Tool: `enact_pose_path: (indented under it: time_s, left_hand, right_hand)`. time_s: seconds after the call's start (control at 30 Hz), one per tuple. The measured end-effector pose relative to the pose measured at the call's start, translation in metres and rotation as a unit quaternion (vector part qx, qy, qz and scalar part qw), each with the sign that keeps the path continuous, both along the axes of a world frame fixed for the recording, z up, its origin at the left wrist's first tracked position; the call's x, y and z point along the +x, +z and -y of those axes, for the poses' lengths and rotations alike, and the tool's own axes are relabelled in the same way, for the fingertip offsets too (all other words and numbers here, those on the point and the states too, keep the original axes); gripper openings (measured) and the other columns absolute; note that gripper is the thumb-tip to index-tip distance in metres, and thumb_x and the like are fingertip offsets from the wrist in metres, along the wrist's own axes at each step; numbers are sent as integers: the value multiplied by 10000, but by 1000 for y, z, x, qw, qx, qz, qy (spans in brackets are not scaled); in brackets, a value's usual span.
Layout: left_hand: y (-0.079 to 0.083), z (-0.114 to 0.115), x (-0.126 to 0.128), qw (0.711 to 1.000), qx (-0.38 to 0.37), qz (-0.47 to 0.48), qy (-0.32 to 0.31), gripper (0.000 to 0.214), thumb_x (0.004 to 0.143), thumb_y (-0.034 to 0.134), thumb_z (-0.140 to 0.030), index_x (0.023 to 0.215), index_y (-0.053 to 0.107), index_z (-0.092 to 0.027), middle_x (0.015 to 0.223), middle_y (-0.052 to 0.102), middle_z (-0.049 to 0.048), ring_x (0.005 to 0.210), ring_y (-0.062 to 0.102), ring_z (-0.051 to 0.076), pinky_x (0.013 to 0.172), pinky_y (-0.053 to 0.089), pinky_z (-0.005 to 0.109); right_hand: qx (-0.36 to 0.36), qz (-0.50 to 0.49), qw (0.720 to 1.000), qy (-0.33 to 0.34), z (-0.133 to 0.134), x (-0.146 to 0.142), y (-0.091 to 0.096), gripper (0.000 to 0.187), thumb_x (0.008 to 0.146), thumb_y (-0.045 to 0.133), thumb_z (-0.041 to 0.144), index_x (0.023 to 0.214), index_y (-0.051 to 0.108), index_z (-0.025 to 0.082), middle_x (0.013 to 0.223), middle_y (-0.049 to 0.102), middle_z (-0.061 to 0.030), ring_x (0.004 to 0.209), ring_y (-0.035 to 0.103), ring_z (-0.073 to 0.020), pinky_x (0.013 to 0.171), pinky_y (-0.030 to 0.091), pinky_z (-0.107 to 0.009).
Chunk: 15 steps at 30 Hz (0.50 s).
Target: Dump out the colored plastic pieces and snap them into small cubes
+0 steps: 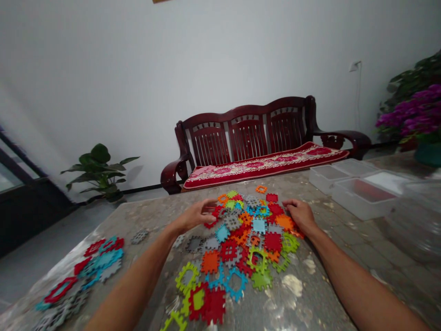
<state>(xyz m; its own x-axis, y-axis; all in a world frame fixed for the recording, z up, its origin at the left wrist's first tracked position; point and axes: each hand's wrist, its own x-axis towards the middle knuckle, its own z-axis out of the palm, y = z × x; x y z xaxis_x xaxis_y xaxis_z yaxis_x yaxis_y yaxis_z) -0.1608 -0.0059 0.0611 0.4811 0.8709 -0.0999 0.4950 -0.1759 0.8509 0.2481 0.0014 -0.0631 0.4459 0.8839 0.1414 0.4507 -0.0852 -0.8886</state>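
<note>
A heap of flat plastic interlocking tiles (pixel 241 239) in red, orange, green, blue and grey lies spread on the table (pixel 320 285). My left hand (pixel 196 214) rests on the heap's far left edge, fingers curled over a red tile (pixel 213 215). On the far right edge my right hand (pixel 300 214) lies palm down, its fingers bent on red and orange tiles. Whether either hand grips a tile is not clear. A second group of red, blue and grey tiles (pixel 93 266) lies at the left of the table.
Clear plastic boxes (pixel 358 195) stand at the table's back right, one lid (pixel 386 180) beside them. Behind the table is a dark wooden bench (pixel 255 138) with a red cushion. A green plant (pixel 99 172) stands left, purple flowers (pixel 413 115) right.
</note>
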Motion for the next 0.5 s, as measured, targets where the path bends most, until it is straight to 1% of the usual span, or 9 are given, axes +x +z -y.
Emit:
enact_pose_path:
  time_s: [0.07,0.13,0.17,0.23,0.27,0.33,0.4,0.5]
  left_hand:
    - [-4,4,-14,991,16,-134,-15,753,588,839,-399,1282,596,-236,1399,605,114,1300,533,314,1037,458,417]
    - [-14,9,-32,961,38,-273,-34,701,545,856,-350,1201,628,-255,1325,628,74,1244,542,304,1033,446,404]
    - [-19,12,-40,943,48,-326,-41,683,538,858,-337,1177,628,-257,1283,634,59,1198,554,288,1014,448,384]
    - [-28,18,-52,918,61,-389,-43,637,536,855,-317,1123,617,-240,1209,636,46,1104,566,252,946,457,331]
    - [-31,21,-55,913,62,-402,-38,613,532,853,-310,1086,604,-229,1171,636,41,1060,566,236,902,458,305]
    - [-32,25,-57,912,54,-405,-22,575,516,844,-299,1013,568,-220,1085,640,18,979,563,207,814,449,266]
    - [-30,27,-55,920,45,-388,0,520,528,811,-294,964,537,-226,993,644,-15,915,562,189,755,436,250]
    - [-25,26,-45,938,64,-336,61,393,586,731,-292,928,549,-220,919,653,-23,883,588,196,742,445,266]
  right_hand:
    - [-4,-2,1000,-1,0,0,0,352,720,517,280,921,799,216,829,788,-36,678,667,-178,592,438,-266]
    - [-7,-6,1000,-1,-1,0,-1,353,718,518,282,922,799,218,794,780,-30,663,666,-177,585,440,-264]
    - [-8,-8,1000,-2,-2,0,-2,353,717,518,283,922,798,220,787,779,-28,662,668,-176,582,441,-261]
    - [-10,-11,1000,-1,-3,1,-4,349,717,518,282,919,797,224,800,783,-25,676,676,-174,587,446,-257]
    - [-9,-11,1000,0,-4,1,-5,348,717,519,282,919,796,225,818,788,-25,687,680,-173,593,450,-256]
    - [-7,-11,1000,2,-4,1,-6,348,718,519,282,922,795,225,853,794,-27,705,683,-172,610,460,-257]
    - [-2,-9,1000,4,-4,2,-6,346,718,525,286,924,795,221,870,795,-32,706,680,-172,615,467,-259]
    - [6,-11,1000,5,-4,3,-8,340,710,545,290,924,797,215,855,792,-38,683,670,-173,611,479,-264]
